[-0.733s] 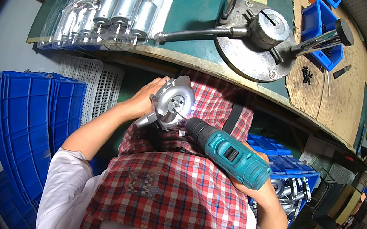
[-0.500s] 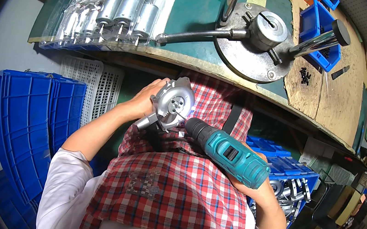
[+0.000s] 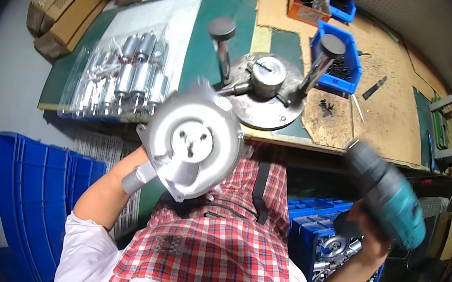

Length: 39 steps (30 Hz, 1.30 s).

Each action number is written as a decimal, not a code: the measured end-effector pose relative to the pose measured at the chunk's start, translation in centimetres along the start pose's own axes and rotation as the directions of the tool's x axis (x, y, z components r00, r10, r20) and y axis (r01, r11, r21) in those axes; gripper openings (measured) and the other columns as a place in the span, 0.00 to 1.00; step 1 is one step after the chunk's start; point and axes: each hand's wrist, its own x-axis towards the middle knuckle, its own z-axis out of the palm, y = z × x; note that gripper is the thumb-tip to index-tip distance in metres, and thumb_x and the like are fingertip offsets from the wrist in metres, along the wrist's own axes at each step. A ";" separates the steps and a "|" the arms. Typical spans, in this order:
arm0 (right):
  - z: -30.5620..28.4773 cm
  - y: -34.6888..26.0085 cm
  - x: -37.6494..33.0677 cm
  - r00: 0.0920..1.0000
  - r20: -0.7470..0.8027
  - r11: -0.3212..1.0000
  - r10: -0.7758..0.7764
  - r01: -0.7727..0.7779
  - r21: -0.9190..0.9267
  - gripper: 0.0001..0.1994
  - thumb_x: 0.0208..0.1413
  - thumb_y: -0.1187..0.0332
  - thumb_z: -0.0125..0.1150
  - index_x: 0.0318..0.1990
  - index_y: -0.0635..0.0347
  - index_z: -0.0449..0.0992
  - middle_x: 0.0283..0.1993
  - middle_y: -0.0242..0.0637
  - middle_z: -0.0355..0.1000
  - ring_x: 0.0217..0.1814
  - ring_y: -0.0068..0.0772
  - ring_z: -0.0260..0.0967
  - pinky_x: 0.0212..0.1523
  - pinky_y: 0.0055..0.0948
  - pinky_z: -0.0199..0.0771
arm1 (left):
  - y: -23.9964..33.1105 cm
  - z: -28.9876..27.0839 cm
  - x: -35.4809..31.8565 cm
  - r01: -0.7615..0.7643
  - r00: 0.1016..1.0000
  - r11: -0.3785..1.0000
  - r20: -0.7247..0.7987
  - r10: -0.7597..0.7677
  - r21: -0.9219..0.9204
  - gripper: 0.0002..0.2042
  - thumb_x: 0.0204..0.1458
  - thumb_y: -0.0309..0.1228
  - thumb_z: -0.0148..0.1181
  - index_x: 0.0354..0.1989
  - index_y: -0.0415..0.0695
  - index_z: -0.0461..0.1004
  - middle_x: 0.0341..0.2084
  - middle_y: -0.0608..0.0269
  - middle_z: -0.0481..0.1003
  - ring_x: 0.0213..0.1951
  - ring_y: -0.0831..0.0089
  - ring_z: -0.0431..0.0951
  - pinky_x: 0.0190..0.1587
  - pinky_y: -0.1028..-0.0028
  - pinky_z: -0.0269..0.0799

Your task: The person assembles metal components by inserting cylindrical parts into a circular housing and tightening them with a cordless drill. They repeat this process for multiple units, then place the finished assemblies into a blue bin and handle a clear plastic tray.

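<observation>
My left hand (image 3: pixel 137 159) holds up a round silver metal housing (image 3: pixel 220 140) with a short pipe-like outlet. The housing hides most of the hand, and only the wrist edge and forearm show behind it. Small dark holes show in the housing's raised centre, facing up. On the right, my right hand (image 3: pixel 369 231) is wrapped around the grip of a teal and black cordless drill (image 3: pixel 399 212). The drill is blurred, its nose pointing up and left toward the bench edge, apart from the housing.
On the bench stands a round steel fixture (image 3: pixel 263 117) with two posts. Bagged small motors (image 3: pixel 140 75) lie to its left. A blue bin of dark screws (image 3: pixel 354 81) and loose screws (image 3: pixel 326 108) are right. Blue crates (image 3: pixel 31 189) stand lower left; a crate of metal parts (image 3: pixel 303 248), lower right.
The housing has risen from my lap toward the bench and the camera. The drill has pulled away from it to the right. My view has shifted to show more of the bench.
</observation>
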 end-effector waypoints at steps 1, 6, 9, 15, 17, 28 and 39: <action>1.7 -2.0 1.3 0.968 -0.238 0.996 -0.083 0.083 -0.008 0.17 0.51 0.73 0.67 0.48 0.67 0.74 0.32 0.39 0.74 0.36 0.32 0.73 0.42 0.31 0.73 | 0.8 1.5 1.9 -0.046 0.999 0.996 0.025 0.048 -0.075 0.17 0.62 0.32 0.54 0.56 0.38 0.69 0.52 0.57 0.73 0.52 0.72 0.74 0.55 0.70 0.73; -3.8 0.9 8.2 0.822 -0.428 0.859 -0.375 0.134 -0.493 0.23 0.56 0.75 0.61 0.60 0.62 0.67 0.45 0.38 0.74 0.47 0.31 0.72 0.53 0.31 0.68 | 3.4 8.0 10.7 -0.546 0.829 0.834 0.187 0.527 0.072 0.17 0.62 0.29 0.53 0.57 0.38 0.67 0.53 0.56 0.71 0.53 0.67 0.74 0.57 0.69 0.72; -4.3 0.5 12.1 0.703 -0.282 0.547 -0.652 0.179 -0.818 0.39 0.50 0.78 0.61 0.71 0.54 0.52 0.64 0.49 0.66 0.66 0.48 0.63 0.64 0.37 0.61 | 4.0 9.5 14.9 -0.614 0.545 0.009 0.416 0.727 0.789 0.19 0.56 0.32 0.58 0.56 0.42 0.69 0.52 0.55 0.72 0.54 0.61 0.72 0.58 0.64 0.68; -8.1 5.2 16.5 0.795 -0.330 0.429 -0.509 -0.098 -0.898 0.44 0.46 0.79 0.61 0.72 0.39 0.51 0.56 0.53 0.69 0.58 0.58 0.66 0.57 0.45 0.67 | 3.7 9.3 18.0 -0.662 0.526 0.218 0.237 0.817 0.717 0.18 0.50 0.23 0.65 0.50 0.43 0.71 0.44 0.62 0.72 0.43 0.72 0.72 0.45 0.71 0.70; -8.9 5.9 17.7 0.822 -0.305 0.335 -0.481 -0.149 -0.930 0.44 0.45 0.79 0.62 0.72 0.39 0.51 0.50 0.52 0.71 0.53 0.57 0.68 0.54 0.46 0.69 | 4.0 9.5 18.4 -0.671 0.531 0.262 0.203 0.823 0.694 0.10 0.53 0.24 0.63 0.43 0.43 0.73 0.32 0.68 0.73 0.30 0.81 0.72 0.31 0.76 0.70; -10.0 8.5 21.4 0.909 -0.291 0.037 -0.300 -0.294 -0.955 0.36 0.49 0.70 0.68 0.67 0.47 0.60 0.45 0.52 0.70 0.49 0.54 0.68 0.50 0.48 0.67 | 0.8 6.4 20.2 -0.724 0.563 0.365 0.196 0.803 0.586 0.28 0.48 0.25 0.70 0.58 0.43 0.66 0.51 0.60 0.73 0.51 0.68 0.75 0.52 0.71 0.73; 17.7 0.3 10.1 0.843 0.503 0.793 -0.192 0.435 -0.426 0.14 0.59 0.65 0.54 0.48 0.63 0.75 0.42 0.52 0.76 0.46 0.53 0.75 0.46 0.46 0.75 | 5.5 9.0 14.5 -0.353 0.900 0.487 0.148 0.410 0.799 0.16 0.51 0.25 0.66 0.49 0.39 0.75 0.43 0.62 0.78 0.46 0.73 0.75 0.49 0.70 0.72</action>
